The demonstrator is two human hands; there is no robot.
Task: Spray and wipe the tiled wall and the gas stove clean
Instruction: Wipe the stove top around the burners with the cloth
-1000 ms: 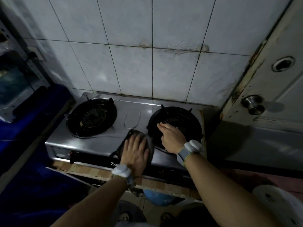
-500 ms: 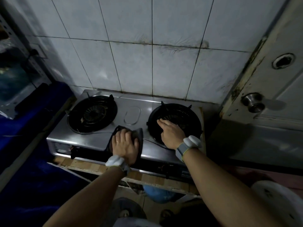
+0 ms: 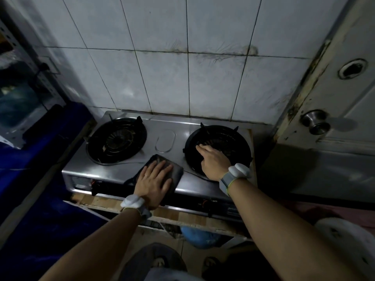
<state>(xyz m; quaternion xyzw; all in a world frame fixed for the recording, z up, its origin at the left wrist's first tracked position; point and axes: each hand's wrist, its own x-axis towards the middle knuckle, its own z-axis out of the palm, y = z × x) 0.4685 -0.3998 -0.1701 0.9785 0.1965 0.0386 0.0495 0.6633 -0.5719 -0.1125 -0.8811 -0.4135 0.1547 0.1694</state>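
A steel two-burner gas stove (image 3: 125,167) stands against the white tiled wall (image 3: 162,78), which carries brown streaks along a grout line. My left hand (image 3: 154,181) lies flat, fingers straight, pressing a dark cloth (image 3: 176,171) onto the stove top between the burners, near the front edge. My right hand (image 3: 213,161) rests on the right burner's black pan support (image 3: 239,142), fingers loosely bent over the grate. The left burner (image 3: 116,140) is uncovered.
A white door with a round metal knob (image 3: 315,121) stands at the right. Blue fabric (image 3: 40,159) covers the surface left of the stove. Control knobs (image 3: 206,203) line the stove's front. A blue round object (image 3: 198,236) sits below, and a white plastic item (image 3: 349,242) at lower right.
My left hand slid the cloth left across the stove top, then back to the right and a little farther from the front edge. The right hand stayed on the right burner.
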